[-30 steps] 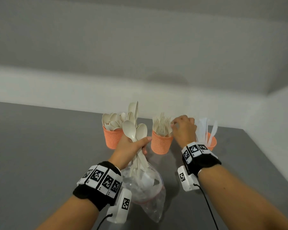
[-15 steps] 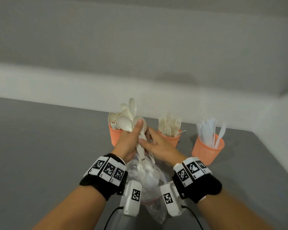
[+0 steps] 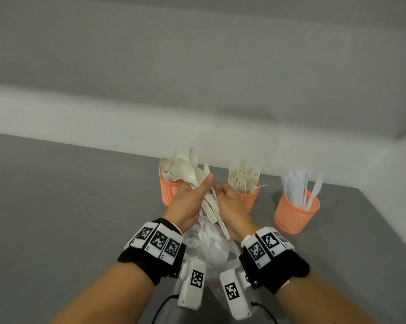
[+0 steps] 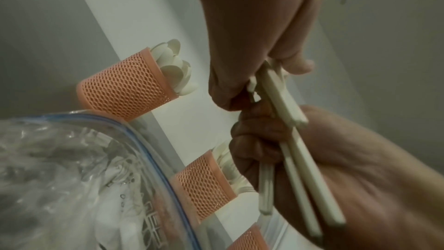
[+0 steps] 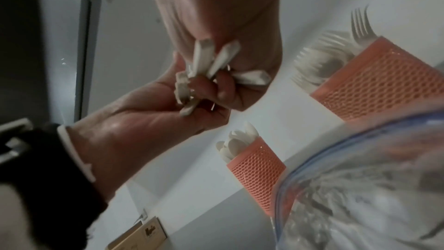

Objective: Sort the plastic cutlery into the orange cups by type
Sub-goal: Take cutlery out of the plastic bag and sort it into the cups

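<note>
The left hand (image 3: 188,202) keeps a tight grip round a bundle of spoons (image 3: 188,171), bowls up and handles fanning out below the fist, probably so the pieces can be picked off one at a time. The right hand (image 3: 232,206) has its fingers curled in on the handles just beside the left; its grip is narrow, pinching what looks like one or two of them, though I cannot tell which. Both hands hang over the open plastic bag (image 3: 211,251) lying on the worktop's near side, likely so anything dropped falls back among the unsorted pieces. Along the far edge stand three orange cups: the spoon cup (image 3: 169,192) behind the left hand, the fork cup (image 3: 250,198) behind the right, the knife cup (image 3: 293,213) towards the right edge, well apart from the hands.
</note>
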A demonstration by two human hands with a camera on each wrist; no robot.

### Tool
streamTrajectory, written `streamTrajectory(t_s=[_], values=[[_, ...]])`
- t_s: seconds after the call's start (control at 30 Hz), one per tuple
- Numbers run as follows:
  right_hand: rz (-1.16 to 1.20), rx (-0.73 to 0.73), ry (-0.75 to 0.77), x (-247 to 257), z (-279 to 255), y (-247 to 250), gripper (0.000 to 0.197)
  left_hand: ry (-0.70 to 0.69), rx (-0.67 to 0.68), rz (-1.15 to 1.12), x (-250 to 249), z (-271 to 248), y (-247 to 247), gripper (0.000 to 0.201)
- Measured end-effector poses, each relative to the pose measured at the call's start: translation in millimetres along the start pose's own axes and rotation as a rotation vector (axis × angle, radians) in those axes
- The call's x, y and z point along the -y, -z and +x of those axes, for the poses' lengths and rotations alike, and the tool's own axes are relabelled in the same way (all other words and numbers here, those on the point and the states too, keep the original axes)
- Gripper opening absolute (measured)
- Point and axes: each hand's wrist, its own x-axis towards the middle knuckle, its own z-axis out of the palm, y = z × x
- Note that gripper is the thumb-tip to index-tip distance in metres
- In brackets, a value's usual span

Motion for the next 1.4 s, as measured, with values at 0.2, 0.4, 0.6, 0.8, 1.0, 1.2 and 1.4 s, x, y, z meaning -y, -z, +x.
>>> streamTrajectory(t_s=[0.2, 0.4, 0.6, 0.8, 1.0, 1.2, 1.4], values=[[0.265, 0.245, -0.068, -5.5, -2.7, -3.9, 0.033, -0.078, -0.11, 0.133, -0.2, 2.4, 0.3, 0.03], [0.319, 0.4, -0.063, -1.3, -4.8, -1.9, 0.011, -0.072, 0.045, 0.314, -7.8, -3.0, 5.2, 0.056], [0.116, 0.346, -0.125, 3.6, 6.9, 1.2, 0.015, 0.072, 0.253, 0.634, -7.4, 1.1, 15.4, 0.103], [0.378, 0.428, -0.167, -1.5, 8.2, -2.1, 0.012, -0.051, 0.25, 0.467, -22.6, 5.1, 16.9, 0.049], [0.315, 0.561, -0.14, -8.6, 10.2, -6.7, 0.018, -0.059, 0.119, 0.063, -43.7, 20.5, 26.4, 0.049], [0.333, 0.496, -0.135, -10.2, 17.8, -11.6, 0.005, -0.012, 0.251, 0.145, -43.6, 25.1, 31.1, 0.038], [0.422, 0.09, -0.035, 16.2, 54.5, -2.5, 0.02, -0.256, -0.133, 0.247, -51.7, 59.5, 79.7, 0.037]])
